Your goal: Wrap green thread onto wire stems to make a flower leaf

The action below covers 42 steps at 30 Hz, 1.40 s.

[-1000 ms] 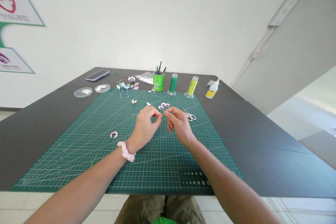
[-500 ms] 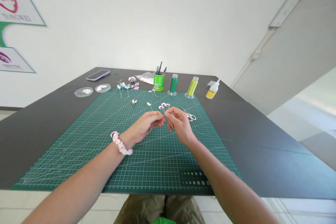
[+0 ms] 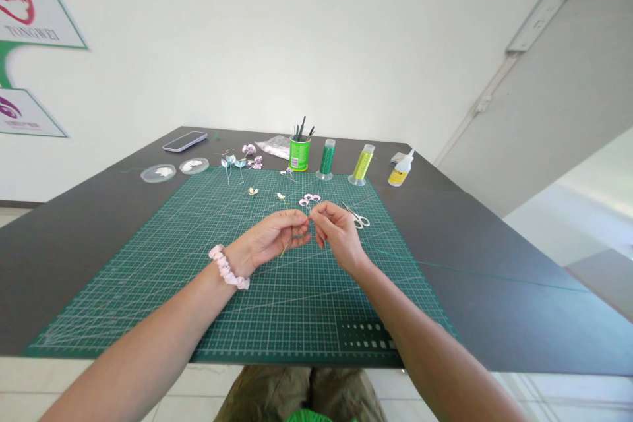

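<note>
Over the cutting mat, my left hand (image 3: 277, 235) and my right hand (image 3: 339, 235) meet fingertip to fingertip. A small pink flower (image 3: 309, 200) with several petals shows just beyond them, its thin wire stems running down to the pinched fingers. Thumb and forefinger are closed on each hand, while the other left fingers are loosely curled. Exactly how the wires sit between the fingertips is too small to see. A white flower (image 3: 281, 196) on a green stem passes behind my left hand. White-handled scissors (image 3: 360, 219) lie beside my right hand, partly hidden by it.
Behind the green cutting mat (image 3: 222, 316) stand a green can of tools (image 3: 299, 155), green thread (image 3: 327, 159), yellow-green thread (image 3: 362, 165) and a glue bottle (image 3: 399, 171). Blue flowers (image 3: 233, 162), shallow dishes (image 3: 158, 173) and a phone (image 3: 184, 141) are at the left.
My left hand has turned slightly and its lower fingers have loosened, showing more of the palm. The right hand stays almost still, and the fingertips still meet.
</note>
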### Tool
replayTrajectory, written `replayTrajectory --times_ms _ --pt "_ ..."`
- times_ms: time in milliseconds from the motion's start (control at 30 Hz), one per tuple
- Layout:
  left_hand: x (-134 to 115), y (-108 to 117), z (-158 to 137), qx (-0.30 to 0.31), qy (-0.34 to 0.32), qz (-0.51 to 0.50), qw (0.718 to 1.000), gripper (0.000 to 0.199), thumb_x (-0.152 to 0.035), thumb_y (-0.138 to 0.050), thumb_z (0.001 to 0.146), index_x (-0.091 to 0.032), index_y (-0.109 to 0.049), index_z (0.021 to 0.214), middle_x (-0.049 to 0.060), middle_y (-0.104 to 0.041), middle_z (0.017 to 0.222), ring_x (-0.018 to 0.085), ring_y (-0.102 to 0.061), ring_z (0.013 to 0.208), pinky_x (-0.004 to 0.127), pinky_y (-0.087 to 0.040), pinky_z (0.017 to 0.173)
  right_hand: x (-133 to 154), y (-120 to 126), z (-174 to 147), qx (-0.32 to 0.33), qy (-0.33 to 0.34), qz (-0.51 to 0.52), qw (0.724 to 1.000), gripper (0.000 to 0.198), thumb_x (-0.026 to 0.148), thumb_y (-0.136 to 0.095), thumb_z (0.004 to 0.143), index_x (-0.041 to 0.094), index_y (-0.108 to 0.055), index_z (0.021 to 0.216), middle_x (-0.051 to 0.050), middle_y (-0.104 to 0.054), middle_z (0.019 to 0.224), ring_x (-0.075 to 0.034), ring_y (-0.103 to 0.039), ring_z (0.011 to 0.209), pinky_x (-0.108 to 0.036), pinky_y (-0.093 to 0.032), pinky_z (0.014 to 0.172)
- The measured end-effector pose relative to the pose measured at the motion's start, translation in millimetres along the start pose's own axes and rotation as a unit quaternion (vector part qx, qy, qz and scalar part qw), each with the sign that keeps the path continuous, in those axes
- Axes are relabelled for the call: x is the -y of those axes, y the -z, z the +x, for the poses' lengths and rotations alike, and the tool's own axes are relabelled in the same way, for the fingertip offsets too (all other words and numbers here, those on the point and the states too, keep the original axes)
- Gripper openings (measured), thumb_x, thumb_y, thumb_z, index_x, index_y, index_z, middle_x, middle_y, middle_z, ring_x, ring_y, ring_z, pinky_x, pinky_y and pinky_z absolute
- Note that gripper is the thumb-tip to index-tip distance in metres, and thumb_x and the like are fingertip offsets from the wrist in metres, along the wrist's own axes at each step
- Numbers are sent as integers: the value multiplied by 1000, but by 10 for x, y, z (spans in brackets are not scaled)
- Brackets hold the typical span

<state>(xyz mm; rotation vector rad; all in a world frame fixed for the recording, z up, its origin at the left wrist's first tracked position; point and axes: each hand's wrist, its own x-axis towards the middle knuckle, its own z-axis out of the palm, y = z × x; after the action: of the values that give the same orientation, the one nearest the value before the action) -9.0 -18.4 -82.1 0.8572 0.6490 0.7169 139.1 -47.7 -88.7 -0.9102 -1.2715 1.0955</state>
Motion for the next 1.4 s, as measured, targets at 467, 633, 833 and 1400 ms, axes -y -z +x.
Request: replayTrajectory --times_ms 467,633,833,1400 --pt "21 -24 15 -30 -57 2 998 20 -23 -79 63 -15 -60 62 -3 -57 65 8 -55 65 23 -44 69 -23 -6 8 13 -20 29 999 16 32 -61 79 21 -52 72 10 -47 45 -6 -40 34 -19 -33 36" --pt "26 -22 20 -38 -73 27 996 20 -26 -78 63 -15 -61 61 -2 -58 64 9 -54 63 24 -42 64 -27 -3 9 4 -11 15 1000 16 32 -61 79 21 -53 71 10 -48 45 -6 -40 34 -19 -34 36" --pt "17 -46 16 -58 -95 46 993 21 -26 -80 59 -16 -61 60 -2 -58 64 10 -54 65 25 -43 66 -17 -7 5 -6 3 -1 1000 14 31 -60 79 20 -54 71 9 -47 45 -7 -40 34 -20 -34 35" --pt "27 -107 -15 -95 -132 65 984 16 -20 -74 63 -16 -59 57 -3 -58 61 9 -51 63 25 -41 66 -8 -14 2 -13 12 -26 999 11 29 -58 80 21 -56 73 10 -46 42 -7 -40 33 -20 -33 36"
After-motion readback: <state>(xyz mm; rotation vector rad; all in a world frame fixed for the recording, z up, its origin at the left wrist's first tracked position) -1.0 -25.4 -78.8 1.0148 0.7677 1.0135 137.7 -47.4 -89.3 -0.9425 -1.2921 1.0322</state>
